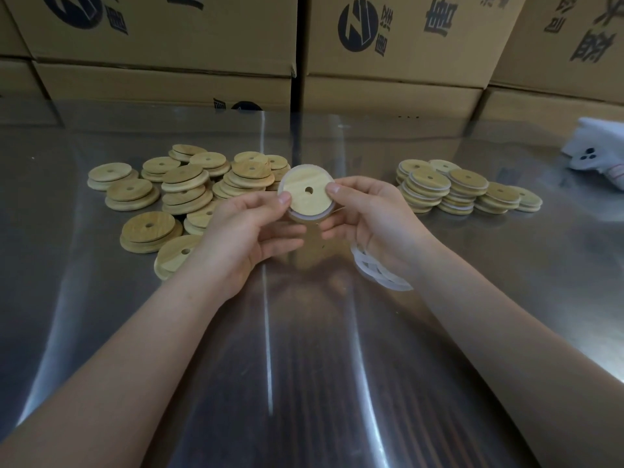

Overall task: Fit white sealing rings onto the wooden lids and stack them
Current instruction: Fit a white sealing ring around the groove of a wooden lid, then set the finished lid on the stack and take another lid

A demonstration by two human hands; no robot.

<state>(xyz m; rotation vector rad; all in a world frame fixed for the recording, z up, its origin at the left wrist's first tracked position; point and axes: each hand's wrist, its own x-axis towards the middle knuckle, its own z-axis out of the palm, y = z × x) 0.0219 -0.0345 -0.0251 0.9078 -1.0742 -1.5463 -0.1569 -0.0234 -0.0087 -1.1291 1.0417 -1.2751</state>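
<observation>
1. Our left hand (250,228) and right hand (368,217) pinch one wooden lid (305,194) between thumbs and fingers, raised above the bench (304,366).
2. A white sealing ring (304,216) sits round its rim, loose at the lower edge.
3. Spare rings (374,271) hang at the heel of our right hand.
4. Bare lids (182,187) lie heaped on the left; ringed stacks (449,190) stand on the right.

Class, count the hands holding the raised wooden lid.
2. The left hand pinches the lid at its left edge; the right hand pinches its right edge. No other hands are in view.
</observation>
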